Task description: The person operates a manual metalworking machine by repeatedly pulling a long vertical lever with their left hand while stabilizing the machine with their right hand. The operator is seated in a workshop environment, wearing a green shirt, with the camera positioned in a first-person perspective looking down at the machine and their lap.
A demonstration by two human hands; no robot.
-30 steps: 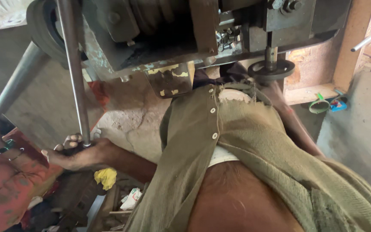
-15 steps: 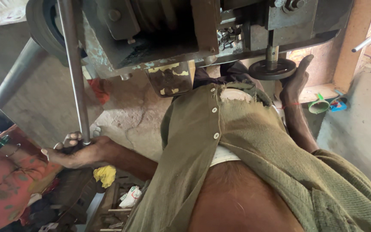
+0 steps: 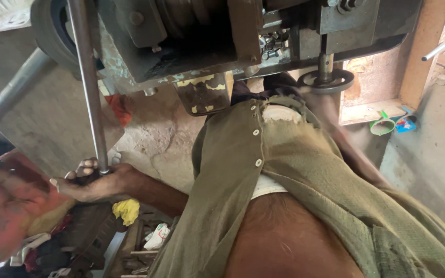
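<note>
Lever rod: a long steel rod [image 3: 89,87] runs from the machine's top left down to the left middle of the scene, leaning slightly.
Left hand: the left hand [image 3: 95,181] is closed around the rod's lower end, fingers wrapped.
Right hand: the right hand [image 3: 318,100] is a blur just under the round handwheel [image 3: 326,80] at far right; whether it is open or closed cannot be told.
Machine: a heavy grey machine body [image 3: 222,36] fills the far side.
Clothing: an olive shirt [image 3: 289,170] hangs open in the near middle.
Floor: a yellow rag [image 3: 125,210] lies near left, below the forearm.
</note>
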